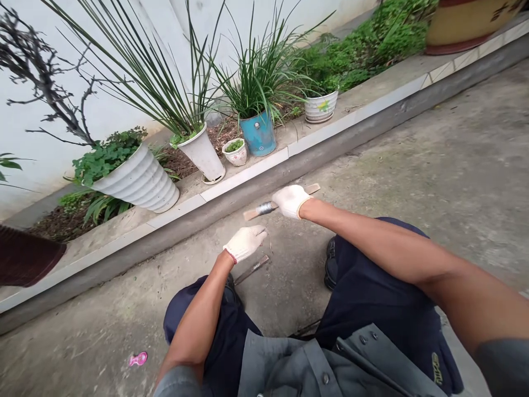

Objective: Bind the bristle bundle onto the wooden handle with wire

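Observation:
My right hand (pixel 290 200), in a white knit glove, is closed round a flat wooden stick (pixel 250 214). A silvery, wound-looking band (pixel 265 208) circles the stick just left of my fingers, and its other end sticks out to the right. Lower and to the left, my left hand (pixel 247 243), gloved too, has its fingers drawn together. A faint thin strand seems to hang by those fingertips; what they hold, if anything, I cannot make out. Beneath that hand a dark narrow strip (pixel 253 269) with pale markings lies on the concrete, near my shoe.
A tiled ledge (pixel 243 179) crosses ahead, bearing ribbed white pots (pixel 142 179), a tall white pot (pixel 202 151), a small pot (pixel 235 156) and a blue bucket (pixel 258 135) of plants. A pink object (pixel 138 359) lies at lower left. My knees flank the hands.

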`<state>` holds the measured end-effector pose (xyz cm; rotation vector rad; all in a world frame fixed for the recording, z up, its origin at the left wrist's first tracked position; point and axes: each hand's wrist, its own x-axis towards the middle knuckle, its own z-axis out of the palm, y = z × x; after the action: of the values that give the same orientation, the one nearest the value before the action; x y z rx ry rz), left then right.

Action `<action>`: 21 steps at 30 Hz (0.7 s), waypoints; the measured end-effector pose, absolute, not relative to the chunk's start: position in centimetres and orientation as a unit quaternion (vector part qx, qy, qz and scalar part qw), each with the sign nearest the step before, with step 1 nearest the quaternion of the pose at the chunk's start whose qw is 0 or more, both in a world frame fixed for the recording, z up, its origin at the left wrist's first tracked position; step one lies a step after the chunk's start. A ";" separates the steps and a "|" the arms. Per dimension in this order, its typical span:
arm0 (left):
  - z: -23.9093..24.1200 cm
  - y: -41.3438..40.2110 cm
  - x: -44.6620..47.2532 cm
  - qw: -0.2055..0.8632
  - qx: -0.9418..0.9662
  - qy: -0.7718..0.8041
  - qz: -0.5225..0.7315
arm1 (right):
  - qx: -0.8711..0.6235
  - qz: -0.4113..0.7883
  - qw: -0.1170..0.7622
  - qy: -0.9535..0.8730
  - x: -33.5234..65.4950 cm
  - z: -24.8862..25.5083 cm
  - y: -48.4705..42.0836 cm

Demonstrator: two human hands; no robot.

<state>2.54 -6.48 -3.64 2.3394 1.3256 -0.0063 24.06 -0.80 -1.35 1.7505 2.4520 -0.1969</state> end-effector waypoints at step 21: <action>-3.8 -6.4 2.2 0.284 0.827 0.484 0.037 | 0.521 -0.191 -0.078 0.828 25.7 1.0 -1.1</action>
<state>2.24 -6.43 -3.80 2.2128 1.2947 0.0980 25.66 -1.09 1.03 1.7225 2.7407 -0.6325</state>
